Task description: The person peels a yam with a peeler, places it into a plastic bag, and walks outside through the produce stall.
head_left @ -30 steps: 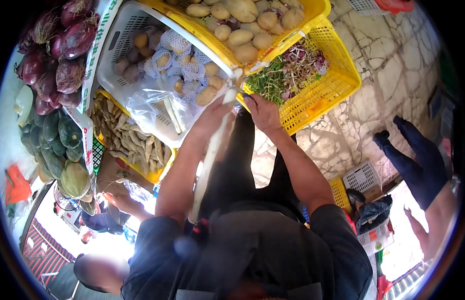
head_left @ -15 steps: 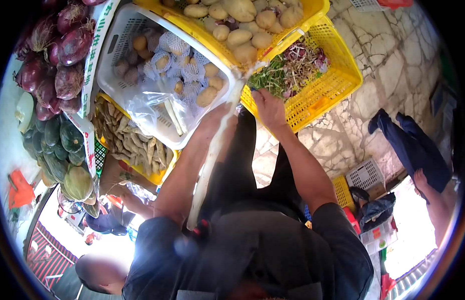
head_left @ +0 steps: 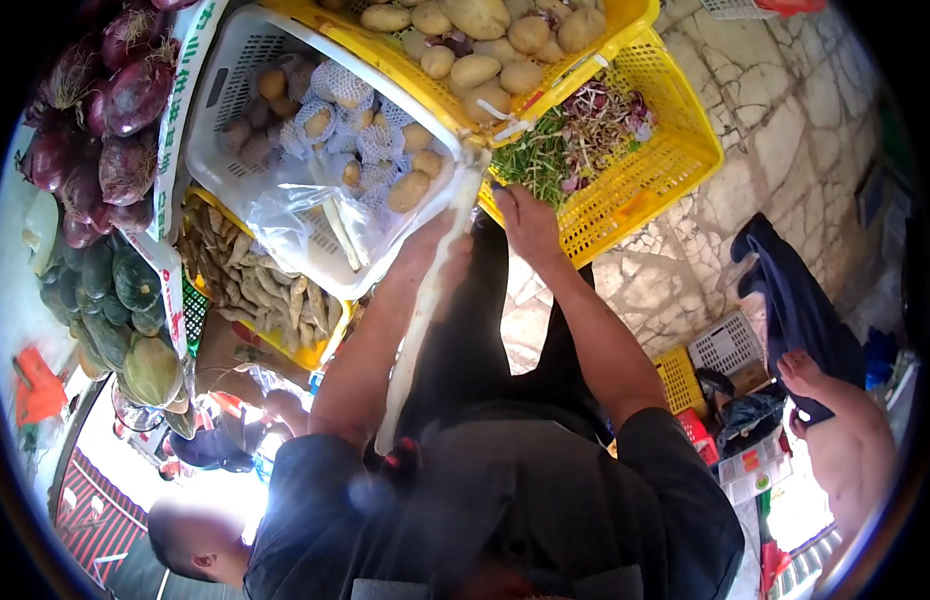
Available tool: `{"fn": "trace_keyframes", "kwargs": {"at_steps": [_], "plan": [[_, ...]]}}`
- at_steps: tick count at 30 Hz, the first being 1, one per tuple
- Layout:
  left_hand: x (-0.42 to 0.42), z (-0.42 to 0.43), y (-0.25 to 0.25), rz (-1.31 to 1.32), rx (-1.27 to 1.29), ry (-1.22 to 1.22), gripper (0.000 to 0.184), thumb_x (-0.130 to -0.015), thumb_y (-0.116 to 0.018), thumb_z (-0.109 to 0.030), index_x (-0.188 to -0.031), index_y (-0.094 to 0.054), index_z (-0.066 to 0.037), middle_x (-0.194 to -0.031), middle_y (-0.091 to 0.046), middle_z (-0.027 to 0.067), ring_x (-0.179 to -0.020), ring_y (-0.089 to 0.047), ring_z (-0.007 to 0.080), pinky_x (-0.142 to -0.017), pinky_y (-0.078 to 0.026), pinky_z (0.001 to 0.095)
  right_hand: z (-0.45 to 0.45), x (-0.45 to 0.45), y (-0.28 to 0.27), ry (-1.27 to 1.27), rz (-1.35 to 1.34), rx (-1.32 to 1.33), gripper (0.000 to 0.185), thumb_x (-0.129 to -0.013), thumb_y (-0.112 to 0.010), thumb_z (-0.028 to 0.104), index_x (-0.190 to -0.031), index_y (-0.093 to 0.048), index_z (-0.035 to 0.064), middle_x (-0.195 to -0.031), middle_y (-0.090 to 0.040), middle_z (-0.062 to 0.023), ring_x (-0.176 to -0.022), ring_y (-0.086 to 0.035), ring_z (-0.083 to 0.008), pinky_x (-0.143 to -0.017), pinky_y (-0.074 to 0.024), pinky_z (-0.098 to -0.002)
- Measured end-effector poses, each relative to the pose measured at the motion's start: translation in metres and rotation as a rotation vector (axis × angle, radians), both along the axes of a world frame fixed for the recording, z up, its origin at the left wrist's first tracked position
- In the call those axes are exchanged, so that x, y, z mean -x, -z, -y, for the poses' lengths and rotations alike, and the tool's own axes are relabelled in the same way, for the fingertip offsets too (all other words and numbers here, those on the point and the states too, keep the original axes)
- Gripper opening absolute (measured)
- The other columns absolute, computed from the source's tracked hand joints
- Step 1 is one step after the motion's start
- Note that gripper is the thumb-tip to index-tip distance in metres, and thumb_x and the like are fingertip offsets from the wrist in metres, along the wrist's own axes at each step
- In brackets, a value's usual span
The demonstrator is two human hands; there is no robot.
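Observation:
A long pale root [head_left: 420, 320] runs from near my waist up to the corner where the crates meet. My left hand [head_left: 447, 240] is wrapped round its upper part. Beside the root's top end, my right hand [head_left: 525, 218] is closed on a small dark-tipped tool [head_left: 497, 187], mostly hidden by the fingers. Just beyond that hand, a yellow crate [head_left: 675, 160] holds green and purplish scraps [head_left: 560, 145]. Two thin pale sticks [head_left: 343, 232] in a clear plastic bag [head_left: 285, 215] lie on the white crate to the left.
Potatoes [head_left: 475, 70] fill a yellow crate at the top. The white crate [head_left: 210, 135] holds net-wrapped produce. Red onions [head_left: 130, 95], green squashes [head_left: 110, 280] and brown tubers [head_left: 255, 280] are at left. One person [head_left: 855, 420] stands at right, another [head_left: 200, 540] at lower left.
My right hand has moved slightly away from the root, then back down and left. My left hand still holds the root. The person at right has shifted, with a hand now further forward.

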State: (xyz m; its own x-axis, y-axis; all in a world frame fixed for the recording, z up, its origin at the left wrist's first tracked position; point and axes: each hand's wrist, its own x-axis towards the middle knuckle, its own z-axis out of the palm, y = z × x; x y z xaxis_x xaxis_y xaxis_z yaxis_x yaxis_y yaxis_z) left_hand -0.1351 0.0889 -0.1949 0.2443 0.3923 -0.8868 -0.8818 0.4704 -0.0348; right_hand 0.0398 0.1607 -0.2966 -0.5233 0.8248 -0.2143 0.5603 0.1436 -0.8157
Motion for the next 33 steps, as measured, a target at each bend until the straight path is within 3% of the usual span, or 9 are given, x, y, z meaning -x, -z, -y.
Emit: {"fn": "trace_keyframes", "kwargs": {"at_steps": [4, 5, 8, 11, 13, 17, 24, 27, 33], "plan": [[0.007, 0.010, 0.014, -0.106, -0.149, 0.215, 0.041, -0.104, -0.052, -0.026, -0.144, -0.045, -0.016, -0.070, -0.050, 0.0028, -0.044, -0.046, 0.0134, -0.038, -0.038, 0.0258, -0.026, -0.007, 0.020, 0.202, -0.096, 0.292, 0.035, -0.102, -0.056, 0.037, -0.101, -0.064, 0.0029, -0.074, -0.061, -0.0157, -0.065, -0.060, -0.0280, -0.058, -0.0482, -0.0395], [0.006, 0.009, 0.010, -0.161, -0.153, 0.282, 0.043, -0.104, -0.052, -0.024, -0.146, -0.043, -0.016, -0.070, -0.049, 0.0031, -0.044, -0.046, 0.0139, -0.038, -0.038, 0.0259, -0.025, -0.013, 0.013, 0.297, -0.154, 0.580, 0.036, -0.102, -0.057, 0.037, -0.102, -0.065, 0.0017, -0.076, -0.057, -0.0064, -0.068, -0.054, -0.0133, -0.056, -0.0462, -0.0319], [0.001, 0.009, -0.007, -0.245, -0.139, 0.369, 0.049, -0.104, -0.051, -0.021, -0.151, -0.039, -0.015, -0.069, -0.049, 0.0033, -0.044, -0.046, 0.0141, -0.040, -0.039, 0.0256, -0.035, -0.028, -0.019, 0.193, -0.181, 0.524, 0.035, -0.104, -0.055, 0.036, -0.101, -0.066, 0.0026, -0.075, -0.054, 0.0001, -0.069, -0.051, -0.0068, -0.055, -0.0454, -0.0274], [-0.001, 0.010, -0.011, -0.282, -0.181, 0.421, 0.050, -0.104, -0.051, -0.020, -0.152, -0.038, -0.013, -0.069, -0.048, 0.0028, -0.044, -0.046, 0.0135, -0.041, -0.039, 0.0247, -0.047, -0.032, -0.053, 0.122, -0.076, 0.526, 0.034, -0.102, -0.054, 0.032, -0.101, -0.065, -0.0002, -0.082, -0.065, -0.0198, -0.074, -0.062, -0.0322, -0.070, -0.0485, -0.0400], [0.004, 0.015, -0.015, -0.285, -0.209, 0.541, 0.055, -0.102, -0.056, -0.024, -0.154, -0.041, -0.016, -0.088, -0.062, -0.0004, -0.071, -0.058, 0.0066, -0.055, -0.047, 0.0217, -0.045, -0.051, -0.026, 0.130, -0.048, 0.392, 0.032, -0.101, -0.055, 0.031, -0.101, -0.065, 0.0001, -0.083, -0.065, -0.0200, -0.076, -0.063, -0.0329, -0.071, -0.0485, -0.0411], [-0.005, 0.008, -0.025, -0.330, -0.352, 0.701, 0.055, -0.102, -0.054, -0.021, -0.155, -0.038, -0.016, -0.082, -0.058, 0.0007, -0.060, -0.055, 0.0082, -0.050, -0.046, 0.0232, -0.042, -0.090, -0.021, 0.315, 0.027, 0.589, 0.031, -0.100, -0.057, 0.031, -0.101, -0.066, 0.0019, -0.087, -0.067, -0.0220, -0.082, -0.065, -0.0374, -0.073, -0.0493, -0.0436], [-0.034, 0.000, -0.054, -0.465, -0.507, 0.746, 0.060, -0.100, -0.057, -0.015, -0.156, -0.037, -0.019, -0.071, -0.054, -0.0024, -0.052, -0.050, 0.0074, -0.048, -0.043, 0.0241, -0.053, -0.107, -0.084, 0.069, 0.018, 0.266, 0.031, -0.101, -0.055, 0.032, -0.104, -0.067, 0.0048, -0.089, -0.067, -0.0221, -0.080, -0.065, -0.0429, -0.071, -0.0526, -0.0443], [-0.041, 0.006, -0.058, -0.542, -0.483, 0.784, 0.061, -0.099, -0.060, -0.017, -0.156, -0.038, -0.022, -0.071, -0.055, -0.0028, -0.053, -0.049, 0.0067, -0.048, -0.042, 0.0240, -0.061, -0.132, -0.102, 0.313, 0.115, 0.650, 0.030, -0.101, -0.054, 0.033, -0.106, -0.068, 0.0059, -0.093, -0.067, -0.0235, -0.086, -0.066, -0.0432, -0.074, -0.0534, -0.0444], [-0.062, 0.003, -0.091, -0.707, -0.445, 0.916, 0.062, -0.097, -0.065, -0.018, -0.155, -0.041, -0.022, -0.083, -0.064, -0.0004, -0.066, -0.058, 0.0097, -0.060, -0.048, 0.0255, -0.062, -0.146, -0.141, -0.033, 0.083, 0.317, 0.034, -0.099, -0.057, 0.037, -0.108, -0.068, 0.0057, -0.095, -0.070, -0.0198, -0.090, -0.068, -0.0390, -0.078, -0.0532, -0.0431]]}}
